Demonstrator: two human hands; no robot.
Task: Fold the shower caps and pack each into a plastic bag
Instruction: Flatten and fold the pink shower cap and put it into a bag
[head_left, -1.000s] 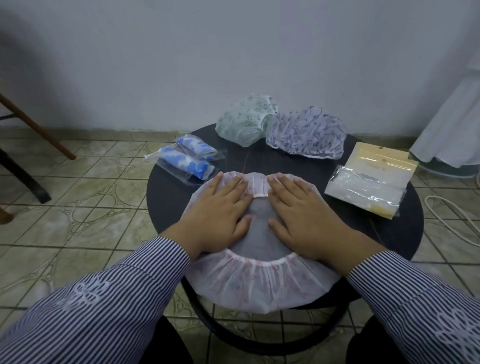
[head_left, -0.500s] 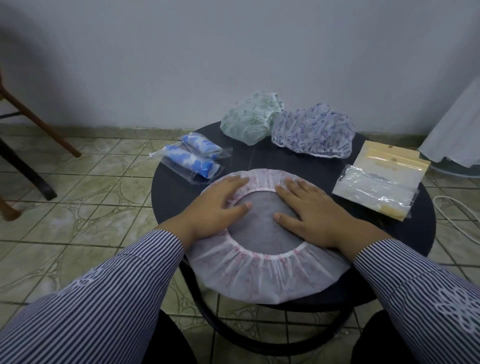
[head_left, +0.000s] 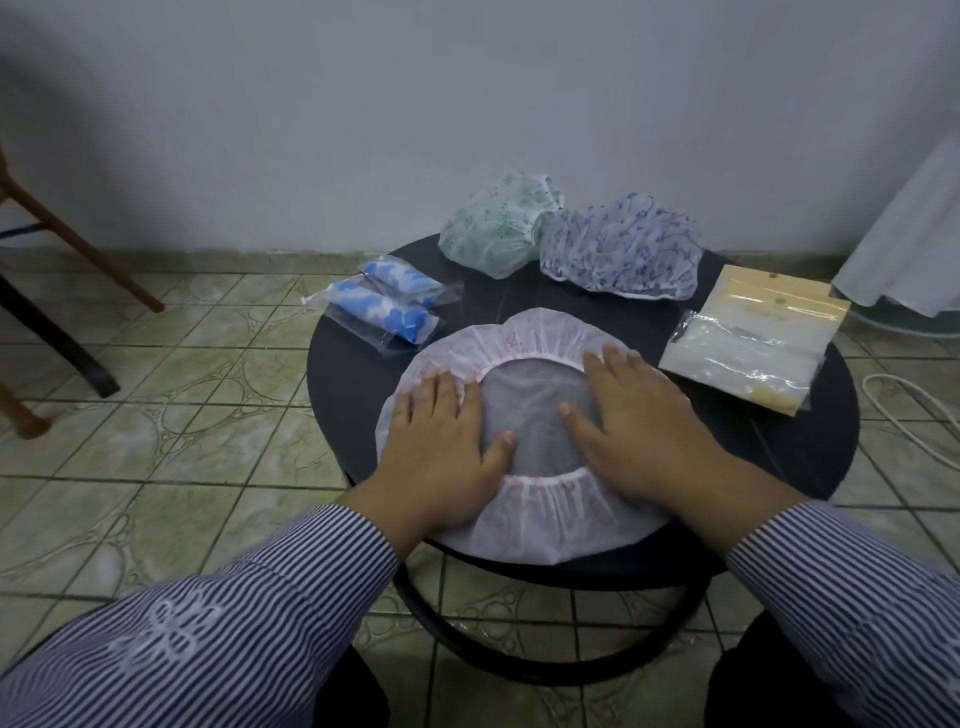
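Head view: flat, open hands (head_left: 540, 431) press pink shower cap (head_left: 524, 338) on round black table (head_left: 353, 374), tiled floor (head_left: 208, 395).

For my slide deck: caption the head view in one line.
Both hands, left and right, press a pink shower cap flat on a round black table.

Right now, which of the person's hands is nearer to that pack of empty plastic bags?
The right hand. It lies flat on the pink shower cap's right side, just left of the pack of plastic bags. The left hand presses the cap's far side.
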